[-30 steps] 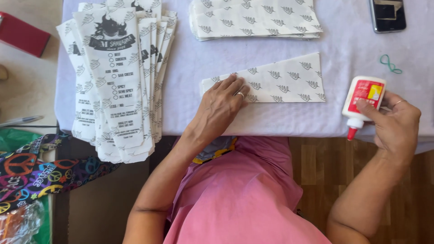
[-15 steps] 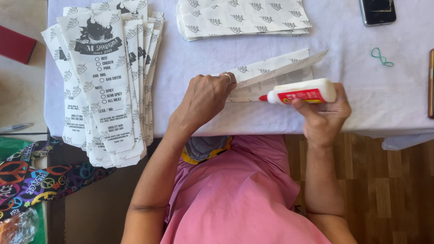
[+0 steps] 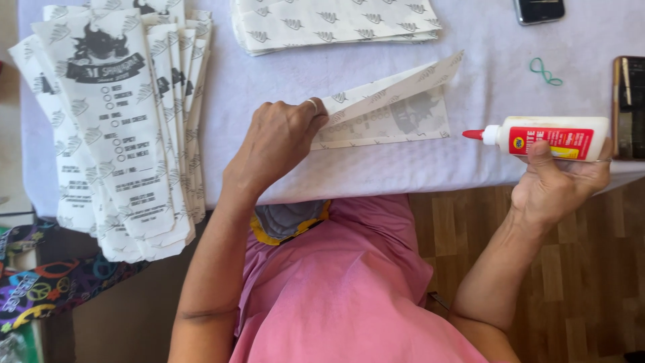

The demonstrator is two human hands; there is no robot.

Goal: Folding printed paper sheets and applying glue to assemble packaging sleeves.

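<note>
Surface: table under a pale lilac cloth [image 3: 403, 168], set over a wood-plank floor [image 3: 578, 269]. Left hand [image 3: 279, 144]: fingers closed in a pinch on the near-left end of a printed paper sheet [image 3: 396, 111], lifting its upper flap so the sheet stands open in a wedge at the middle of the table; a ring shows on one finger. Right hand [image 3: 557, 185]: wrapped around a white glue bottle [image 3: 547, 138] with a red tip, held level at the table's near-right edge, nozzle pointing toward the sheet but apart from it. Also present: fanned stack of printed paper bags [image 3: 114, 128] at left; flat stack of patterned sheets [image 3: 336, 23] at the far edge; dark phone [image 3: 537, 10]; green rubber band [image 3: 544, 70].
</note>
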